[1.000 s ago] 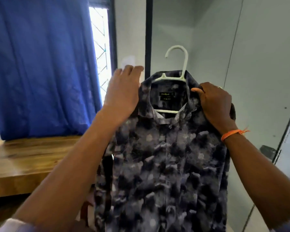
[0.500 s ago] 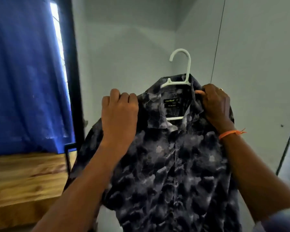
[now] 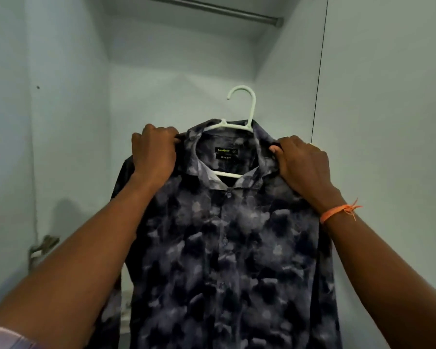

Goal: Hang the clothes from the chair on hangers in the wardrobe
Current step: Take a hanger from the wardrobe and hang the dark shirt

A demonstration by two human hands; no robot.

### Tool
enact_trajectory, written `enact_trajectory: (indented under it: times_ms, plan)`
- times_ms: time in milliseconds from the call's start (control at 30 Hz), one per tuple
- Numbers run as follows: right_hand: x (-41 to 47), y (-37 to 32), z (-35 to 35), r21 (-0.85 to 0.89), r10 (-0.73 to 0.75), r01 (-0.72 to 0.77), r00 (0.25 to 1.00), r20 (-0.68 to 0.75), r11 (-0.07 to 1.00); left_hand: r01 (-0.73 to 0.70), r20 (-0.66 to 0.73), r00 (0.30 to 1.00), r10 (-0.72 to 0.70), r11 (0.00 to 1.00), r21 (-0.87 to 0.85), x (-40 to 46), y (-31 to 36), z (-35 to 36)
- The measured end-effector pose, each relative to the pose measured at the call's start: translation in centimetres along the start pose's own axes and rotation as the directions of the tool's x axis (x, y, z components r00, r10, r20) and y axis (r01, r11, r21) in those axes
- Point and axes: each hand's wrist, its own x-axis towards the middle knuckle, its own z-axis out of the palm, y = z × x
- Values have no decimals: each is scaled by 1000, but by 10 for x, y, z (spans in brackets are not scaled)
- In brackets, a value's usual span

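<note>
The person's left hand [image 3: 153,152], left of the frame's centre, has its fingers curled over the shoulder of a dark grey-and-navy cloud-patterned button-up shirt [image 3: 227,243], gripping cloth and very likely the hanger arm beneath it, though that arm is hidden. The right hand [image 3: 303,165], right of centre and wearing an orange thread wristband [image 3: 337,212], does the same on the other shoulder, thumb pinching the fabric near the collar. Holding both shoulders seems meant to keep the shirt spread and level, so it does not slide off one side while it is carried.

Between the hands sits a white plastic hanger [image 3: 239,127]; its lower bar shows through the open collar, below a black neck label, and its hook rises free above the collar at the middle of the frame, tilted slightly right. Leaving the hook bare suits the job, since it is the part that must catch.

The shirt hangs down the centre and lower part of the frame, its front facing the person, buttoned below the collar.

Beyond it stands the pale grey inside of the wardrobe [image 3: 68,122], and along the top edge of the frame runs a grey metal rail [image 3: 212,7], well above the hook. By the look of it, the shirt is dressed on its hanger and only the lift onto the rail is left for this garment.
</note>
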Motion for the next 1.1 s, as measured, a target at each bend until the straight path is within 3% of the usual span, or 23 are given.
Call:
enact_trajectory:
  times_ms: [200,400,500,667,767,933,1100]
  plan:
    - [56,36,73,-123,245,-232,965,96,965,-2,-50,999,1,1000,-9,86,-8,90]
    - [130,64,143,-115,35,-28,998,61,993,62,-19,998,-66,981,-185,174,-23,192]
    - [179,77,167,-118,-103,120,985,140,986,96,34,995,-90,964,-248,219,-30,239]
    - [248,91,206,-306,-144,145,989,25,941,85,11,996,-85,959,-270,290,-25,298]
    - [282,101,223,-405,-150,144,989,18,903,195,121,978,-168,943,-268,320,-5,327]
    - [330,124,234,-517,-108,84,994,-16,852,-58,212,960,183,871,-488,342,38,359]
    - [368,146,236,-570,-50,9,997,-55,822,-145,160,944,288,799,-583,357,72,374]
